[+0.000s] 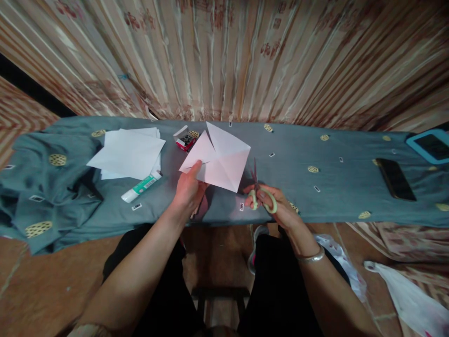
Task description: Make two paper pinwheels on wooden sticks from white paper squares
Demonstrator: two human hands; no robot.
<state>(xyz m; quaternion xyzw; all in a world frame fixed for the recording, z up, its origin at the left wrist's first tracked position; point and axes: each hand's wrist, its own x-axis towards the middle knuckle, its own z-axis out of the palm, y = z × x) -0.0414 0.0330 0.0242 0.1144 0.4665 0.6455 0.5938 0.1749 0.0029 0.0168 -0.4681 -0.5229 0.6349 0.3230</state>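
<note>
My left hand [190, 189] pinches a square sheet of white paper [226, 161] by its lower left part, thumb on top and fingers beneath. Two slits run from the paper's edge towards its middle, one at the top and one at the left, and faint creases cross it. In my right hand [271, 201] is a pair of scissors [256, 180] with pale green handles. Their blades point away from me, slightly parted, just right of the paper and apart from it. Behind the paper's left corner stands an opened small red and white box [185, 141] with small dark metallic pieces inside.
A stack of white paper [128, 152] lies at the left, with a green and white glue stick [141, 187] against its lower edge. Bunched grey-blue cloth [52, 187] covers the left end. A dark phone [395, 179] and a blue-framed device [430, 145] lie far right. A curtain [224, 61] hangs behind.
</note>
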